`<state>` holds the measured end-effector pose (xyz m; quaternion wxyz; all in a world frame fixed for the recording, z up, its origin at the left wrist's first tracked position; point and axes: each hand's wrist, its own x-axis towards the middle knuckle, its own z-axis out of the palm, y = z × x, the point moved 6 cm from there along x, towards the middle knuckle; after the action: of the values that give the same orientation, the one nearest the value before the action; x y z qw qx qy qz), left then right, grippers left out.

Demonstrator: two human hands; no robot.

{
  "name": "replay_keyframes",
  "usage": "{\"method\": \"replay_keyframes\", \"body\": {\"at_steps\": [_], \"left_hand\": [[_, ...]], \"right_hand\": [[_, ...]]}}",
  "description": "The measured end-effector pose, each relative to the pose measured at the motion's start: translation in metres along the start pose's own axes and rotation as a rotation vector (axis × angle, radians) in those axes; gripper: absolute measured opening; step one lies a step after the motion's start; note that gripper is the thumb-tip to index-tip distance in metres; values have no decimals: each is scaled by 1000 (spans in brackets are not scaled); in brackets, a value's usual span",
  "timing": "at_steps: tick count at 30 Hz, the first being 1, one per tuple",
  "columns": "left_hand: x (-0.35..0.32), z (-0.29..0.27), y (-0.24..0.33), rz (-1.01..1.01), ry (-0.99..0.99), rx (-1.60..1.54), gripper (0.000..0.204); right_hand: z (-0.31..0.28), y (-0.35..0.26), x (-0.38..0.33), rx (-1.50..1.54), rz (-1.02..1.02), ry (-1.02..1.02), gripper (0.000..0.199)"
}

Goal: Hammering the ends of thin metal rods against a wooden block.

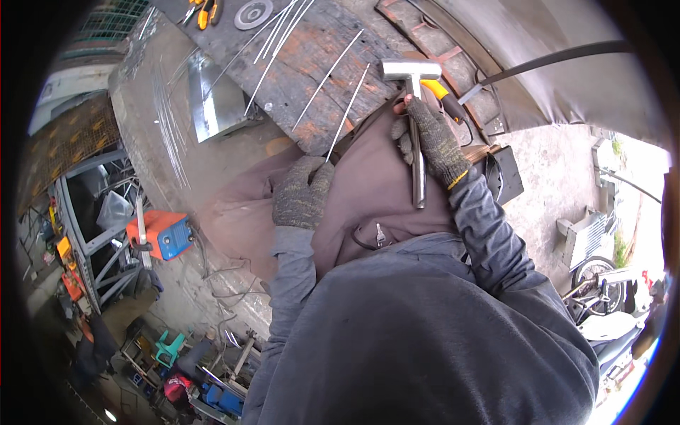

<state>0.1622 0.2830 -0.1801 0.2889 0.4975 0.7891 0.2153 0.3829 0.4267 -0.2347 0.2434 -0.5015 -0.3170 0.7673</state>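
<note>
My left hand (pixel 301 195), in a dark knit glove, is closed on the lower end of a thin metal rod (pixel 348 110). The rod slants up and away over the worn wooden board (pixel 312 39). In my gloved right hand (pixel 435 142) is a shiny T-shaped steel hammer (pixel 411 69), gripped by its shaft with the head pointing away from me. The shaft's lower end hangs over my lap. Several similar thin rods (pixel 328 79) lie loose on the board, beyond my left hand.
A yellow and black tool (pixel 443 95) lies just beyond my right hand. Pliers (pixel 205 14) and a grinding disc (pixel 253 13) rest at the board's far left. An orange and blue machine (pixel 161 235) stands on the floor left. A motorcycle (pixel 598 283) is at far right.
</note>
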Motion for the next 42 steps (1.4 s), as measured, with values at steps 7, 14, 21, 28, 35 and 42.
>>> {"method": "replay_keyframes", "body": {"at_steps": [7, 14, 21, 28, 35, 42], "left_hand": [[-1, -4, 2, 39, 62, -59, 22], [1, -2, 4, -6, -58, -174, 22], [2, 13, 4, 146, -10, -172, 24], [1, -18, 67, 29, 61, -599, 35], [3, -35, 92, 113, 40, -491, 26], [-3, -46, 117, 127, -8, -537, 27]], "right_hand": [[10, -1, 3, 43, -42, -31, 40], [10, -1, 3, 276, 36, -105, 43], [12, 4, 5, 202, 20, -61, 45], [16, -3, 2, 157, 6, -52, 43], [14, 2, 3, 131, -3, -28, 43], [14, 2, 6, 127, -64, -12, 43]]}}
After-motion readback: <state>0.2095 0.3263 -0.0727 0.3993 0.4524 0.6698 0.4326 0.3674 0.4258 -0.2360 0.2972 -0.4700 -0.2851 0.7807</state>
